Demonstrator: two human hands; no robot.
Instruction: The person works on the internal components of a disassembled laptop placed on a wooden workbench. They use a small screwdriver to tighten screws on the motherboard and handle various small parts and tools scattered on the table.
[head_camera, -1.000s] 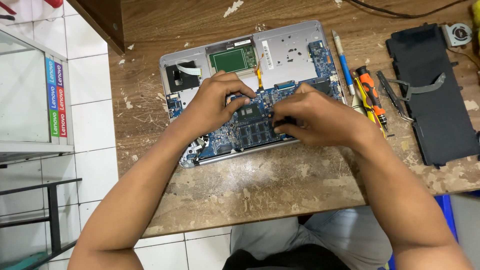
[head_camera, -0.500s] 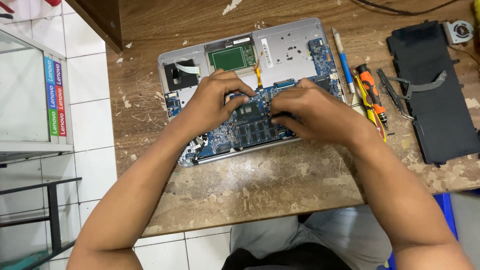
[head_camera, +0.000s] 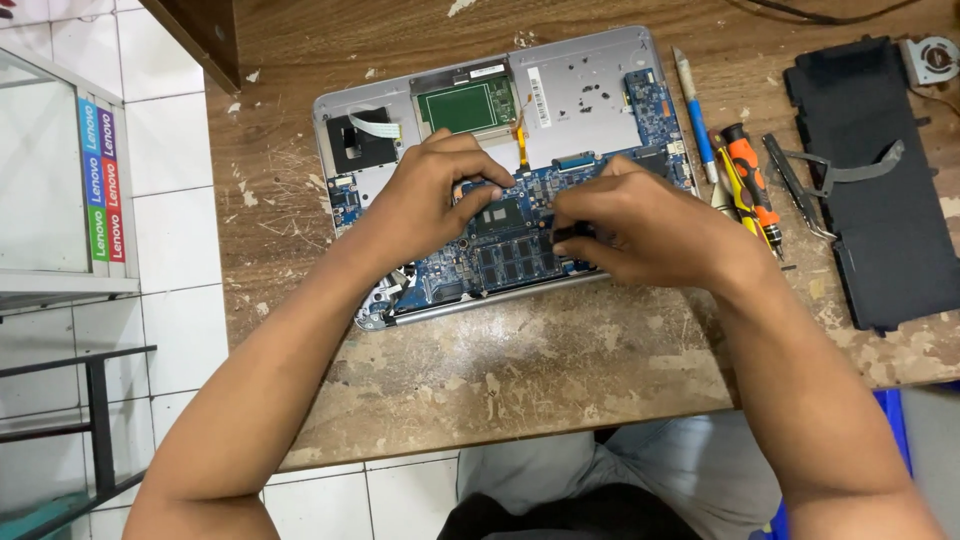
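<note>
Pinching a small dark part with my right hand (head_camera: 640, 230), I press my left hand (head_camera: 430, 195) fingertips-down on the blue motherboard (head_camera: 500, 255) inside the opened silver laptop (head_camera: 590, 90). The laptop's front edge lies well back from the scarred wooden table (head_camera: 500, 370) edge. Screwdrivers (head_camera: 745, 185) and a flat black battery (head_camera: 880, 190) lie to my right.

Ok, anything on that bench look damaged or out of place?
The wooden table is scratched, its finish flaking. The opened laptop sits slightly askew, board exposed under the left hand and right hand. The black battery pack lies beside it. Nothing spilled.
</note>
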